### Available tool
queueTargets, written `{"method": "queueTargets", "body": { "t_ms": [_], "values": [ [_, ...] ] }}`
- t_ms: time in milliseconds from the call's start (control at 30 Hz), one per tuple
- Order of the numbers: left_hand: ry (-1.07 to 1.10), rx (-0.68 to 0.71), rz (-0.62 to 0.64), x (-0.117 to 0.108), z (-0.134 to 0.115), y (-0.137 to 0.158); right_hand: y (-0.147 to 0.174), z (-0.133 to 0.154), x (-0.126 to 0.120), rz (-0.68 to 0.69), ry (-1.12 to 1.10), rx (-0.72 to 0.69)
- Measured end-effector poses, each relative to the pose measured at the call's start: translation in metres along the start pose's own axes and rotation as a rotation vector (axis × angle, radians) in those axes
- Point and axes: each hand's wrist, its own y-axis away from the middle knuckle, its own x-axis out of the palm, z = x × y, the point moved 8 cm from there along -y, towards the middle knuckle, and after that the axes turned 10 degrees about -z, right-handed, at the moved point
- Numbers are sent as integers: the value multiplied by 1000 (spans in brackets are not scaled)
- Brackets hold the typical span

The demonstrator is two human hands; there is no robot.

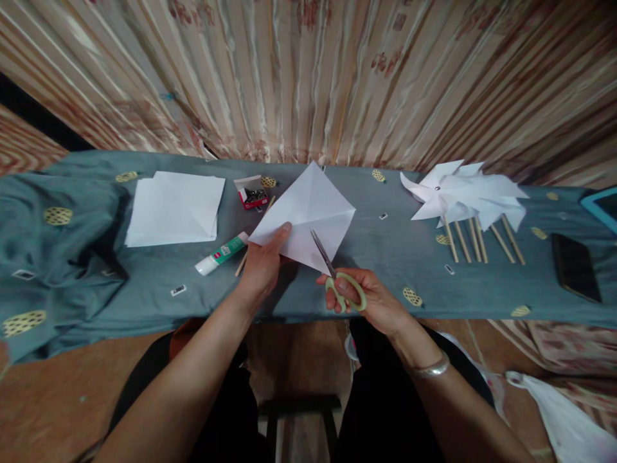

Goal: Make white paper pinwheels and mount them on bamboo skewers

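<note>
A creased square of white paper [313, 206] is held up over the table's middle. My left hand [265, 260] pinches its lower left edge, thumb on top and fingers underneath. In my right hand [369, 296] is a pair of scissors [351, 289] with pale green handles, fingers through the loops. Their blades lie at the paper's lower corner, pointing up and left toward its centre, and look nearly closed. Beside my left hand lies a green and white glue stick [222, 253]. A thin wooden stick [241, 265] is partly hidden under the paper.
A stack of white paper [176, 209] lies at left, near an open red box [253, 195] of small dark metal pieces. Several paper pinwheels [463, 193] on sticks are piled at right, with a phone [576, 267] and a blue-edged object [602, 209] beyond. A curtain [308, 83] hangs behind the cloth-covered table [385, 251].
</note>
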Motion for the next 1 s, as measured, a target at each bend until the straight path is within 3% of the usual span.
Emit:
{"method": "queueTargets", "body": {
  "t_ms": [767,1000],
  "values": [
    [28,27,16,2,-5,-1,6,2,1,86,-43,-7],
    [-2,10,24,4,-3,2,5,2,-1,35,-25,-17]
  ]
}}
